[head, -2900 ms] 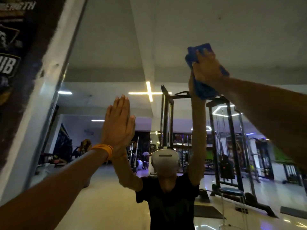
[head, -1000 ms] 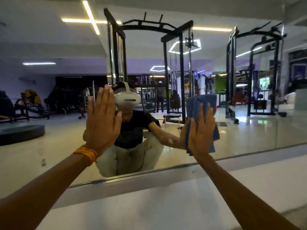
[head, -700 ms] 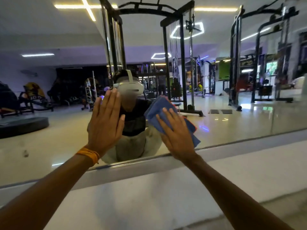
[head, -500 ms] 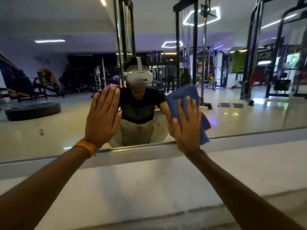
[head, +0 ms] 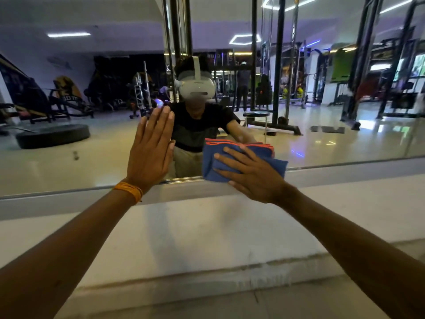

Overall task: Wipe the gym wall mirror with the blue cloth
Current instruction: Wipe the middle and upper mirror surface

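Observation:
The gym wall mirror (head: pixel 333 139) fills the upper half of the head view and reflects the gym and me crouching. A folded blue cloth (head: pixel 213 162) with an orange hem lies against the glass at the mirror's bottom edge. My right hand (head: pixel 250 173) presses flat on the cloth with straight fingers pointing left. My left hand (head: pixel 150 148), an orange band on its wrist, rests flat on the glass with fingers upward, just left of the cloth.
A metal frame strip (head: pixel 69 192) runs along the mirror's lower edge. Below it is a white wall section (head: pixel 207 231) ending in a ledge near the floor. Reflected gym racks and a stool appear in the glass.
My right hand has slid the cloth down to the mirror's bottom edge and turned so its fingers point left. The view dropped from high on the mirror to its base. Left hand stays flat on the glass.

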